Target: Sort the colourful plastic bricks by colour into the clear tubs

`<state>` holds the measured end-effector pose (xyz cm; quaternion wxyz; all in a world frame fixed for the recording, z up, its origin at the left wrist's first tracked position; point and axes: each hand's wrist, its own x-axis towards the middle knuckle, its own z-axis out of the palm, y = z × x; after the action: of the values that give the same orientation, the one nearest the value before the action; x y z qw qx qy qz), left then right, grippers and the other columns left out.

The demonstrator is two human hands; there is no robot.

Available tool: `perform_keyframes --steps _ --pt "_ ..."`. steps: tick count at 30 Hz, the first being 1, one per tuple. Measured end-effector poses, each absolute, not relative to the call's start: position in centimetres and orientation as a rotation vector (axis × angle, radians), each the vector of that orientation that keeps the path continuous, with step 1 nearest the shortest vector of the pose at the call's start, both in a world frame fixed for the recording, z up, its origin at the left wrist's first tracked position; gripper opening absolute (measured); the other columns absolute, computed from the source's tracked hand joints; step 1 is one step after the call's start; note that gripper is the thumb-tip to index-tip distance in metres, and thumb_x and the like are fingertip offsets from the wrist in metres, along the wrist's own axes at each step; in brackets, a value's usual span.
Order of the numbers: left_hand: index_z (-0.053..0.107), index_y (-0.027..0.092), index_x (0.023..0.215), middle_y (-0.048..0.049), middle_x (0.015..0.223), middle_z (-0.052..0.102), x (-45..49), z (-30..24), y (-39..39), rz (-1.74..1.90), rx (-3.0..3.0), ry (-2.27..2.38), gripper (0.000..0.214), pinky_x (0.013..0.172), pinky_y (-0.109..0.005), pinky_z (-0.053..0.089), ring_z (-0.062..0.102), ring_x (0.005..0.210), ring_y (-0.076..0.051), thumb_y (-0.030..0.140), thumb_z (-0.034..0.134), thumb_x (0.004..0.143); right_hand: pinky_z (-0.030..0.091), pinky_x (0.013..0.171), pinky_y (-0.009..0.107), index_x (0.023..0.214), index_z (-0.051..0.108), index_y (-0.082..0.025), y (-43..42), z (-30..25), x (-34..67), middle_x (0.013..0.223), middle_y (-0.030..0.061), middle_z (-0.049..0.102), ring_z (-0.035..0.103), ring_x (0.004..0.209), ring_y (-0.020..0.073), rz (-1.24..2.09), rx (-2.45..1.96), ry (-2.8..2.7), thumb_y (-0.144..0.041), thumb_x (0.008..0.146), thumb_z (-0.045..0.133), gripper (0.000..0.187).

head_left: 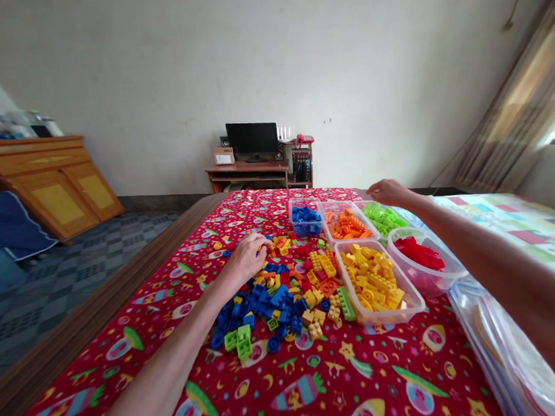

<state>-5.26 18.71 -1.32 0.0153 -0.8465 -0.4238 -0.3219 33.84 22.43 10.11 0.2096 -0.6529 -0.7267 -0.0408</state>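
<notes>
My left hand [250,256] is at the far left side of a loose pile of mixed toy building bricks [276,299]. Its fingers curl down among the bricks beside some orange and yellow ones; what they pinch, if anything, is hidden. My right hand [387,192] hovers over the far edge of a clear box of light green bricks [379,217]. The fingers there are drawn together, and anything in them is too small to make out. Nearer me, a clear box [416,309] holds yellow bricks [371,277].
Other clear containers hold blue bricks [306,216], orange bricks [348,225] and red bricks [420,254]. Clear plastic zip bags [508,349] lie at the right. A red patterned cloth [332,391] covers the table. Beyond stands a desk with a monitor [252,139].
</notes>
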Motion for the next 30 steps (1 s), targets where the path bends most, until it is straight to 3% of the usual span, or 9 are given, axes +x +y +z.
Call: perform_keyframes --steps 4,9,15,19,23,25,27,30 --pt "0.067 0.017 0.087 -0.0071 0.096 0.064 -5.7 -1.0 18.6 -0.98 -2.628 -1.377 0.028 0.092 -0.035 0.048 0.06 0.096 -0.02 0.017 0.04 0.082 0.048 0.057 0.02 0.092 0.073 -0.009 20.6 11.3 28.7 0.062 0.0058 0.069 0.064 0.057 0.0126 0.159 -1.787 -2.035 -0.012 0.079 0.051 0.025" --pt "0.066 0.014 0.091 -0.0095 0.097 0.065 -6.2 0.3 18.1 -1.004 -2.596 -1.385 0.03 0.093 -0.036 0.047 0.059 0.097 -0.021 0.018 0.037 0.083 0.049 0.058 0.02 0.097 0.07 -0.01 16.8 11.5 21.7 0.071 0.0072 0.071 0.066 0.061 0.0125 0.488 -1.435 -2.01 -0.02 0.085 0.049 0.026" --pt "0.061 0.014 0.104 -0.0116 0.107 0.064 -9.8 -0.6 15.2 -0.918 -2.622 -1.421 0.04 0.098 -0.041 0.043 0.056 0.107 -0.024 0.034 0.029 0.09 0.042 0.063 0.021 0.095 0.071 -0.014 10.5 7.8 15.3 0.076 0.0057 0.071 0.065 0.069 0.013 0.26 -1.231 -2.144 -0.016 0.085 0.047 0.027" --pt "0.044 0.013 0.131 -0.0135 0.135 0.049 -13.0 -2.3 11.3 -0.982 -2.59 -1.626 0.055 0.109 -0.044 0.033 0.043 0.128 -0.023 0.046 0.021 0.094 0.038 0.063 0.022 0.094 0.072 -0.014 7.7 4.1 13.1 0.08 0.009 0.072 0.065 0.073 0.0146 0.149 -1.276 -2.251 -0.015 0.087 0.047 0.025" --pt "0.025 0.013 0.145 -0.0169 0.15 0.029 -14.2 -4.0 7.9 -0.871 -2.626 -1.925 0.068 0.112 -0.05 0.025 0.025 0.14 -0.029 0.056 0.019 0.093 0.038 0.065 0.022 0.095 0.071 -0.014 7.0 2.2 12.3 0.087 0.0103 0.073 0.066 0.077 0.0159 0.178 -1.274 -2.288 -0.017 0.089 0.046 0.026" --pt "0.016 0.016 0.148 -0.0163 0.153 0.024 -14.0 -5.0 6.7 -0.809 -2.732 -1.925 0.073 0.111 -0.051 0.027 0.024 0.14 -0.031 0.061 0.024 0.091 0.038 0.065 0.022 0.098 0.071 -0.016 7.2 2.0 12.2 0.089 0.0096 0.073 0.067 0.079 0.0162 0.185 -1.267 -2.299 -0.017 0.089 0.046 0.027" --pt "0.01 0.02 0.149 -0.016 0.154 0.019 -13.2 -6.0 5.8 -0.757 -2.861 -1.748 0.088 0.11 -0.052 0.029 0.021 0.14 -0.035 0.068 0.041 0.082 0.038 0.065 0.022 0.101 0.071 -0.017 7.4 2.0 12.2 0.089 0.0091 0.073 0.067 0.079 0.0168 0.182 -1.283 -2.307 -0.017 0.089 0.045 0.028" --pt "0.012 0.027 0.149 -0.0147 0.155 0.013 -11.2 -7.2 5.2 -0.729 -2.852 -1.597 0.105 0.108 -0.059 0.027 0.016 0.14 -0.042 0.069 0.062 0.067 0.037 0.063 0.022 0.1 0.071 -0.017 7.4 2.3 12.6 0.088 0.0087 0.073 0.068 0.078 0.0168 0.19 -1.33 -2.321 -0.016 0.089 0.045 0.028"
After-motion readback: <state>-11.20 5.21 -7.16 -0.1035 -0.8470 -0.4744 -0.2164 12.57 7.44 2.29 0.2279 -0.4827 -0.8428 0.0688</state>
